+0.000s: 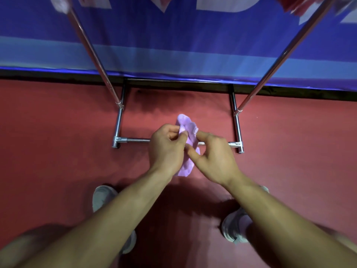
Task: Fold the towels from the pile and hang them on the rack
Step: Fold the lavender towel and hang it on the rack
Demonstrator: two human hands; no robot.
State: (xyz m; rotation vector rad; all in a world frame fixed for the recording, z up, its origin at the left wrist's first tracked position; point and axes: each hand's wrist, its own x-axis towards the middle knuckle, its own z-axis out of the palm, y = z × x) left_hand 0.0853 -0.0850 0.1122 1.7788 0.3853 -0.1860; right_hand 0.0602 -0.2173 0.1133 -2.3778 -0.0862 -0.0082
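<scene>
A small lilac towel (188,132) hangs crumpled between my two hands, above the red floor. My left hand (167,149) pinches its upper edge with thumb and fingers. My right hand (213,156) pinches the cloth from the right side, thumb under and index finger over it. The chrome rack (118,122) stands in front of me, its base bar partly hidden behind my hands and its two uprights slanting up and outward. Blurred pale cloth (60,3) and red cloth (295,4) show at the tops of the uprights. The pile is not in view.
A blue banner wall (173,45) runs behind the rack. The floor (58,132) is red. My two grey shoes (103,198) (234,227) stand on it close to the rack's base.
</scene>
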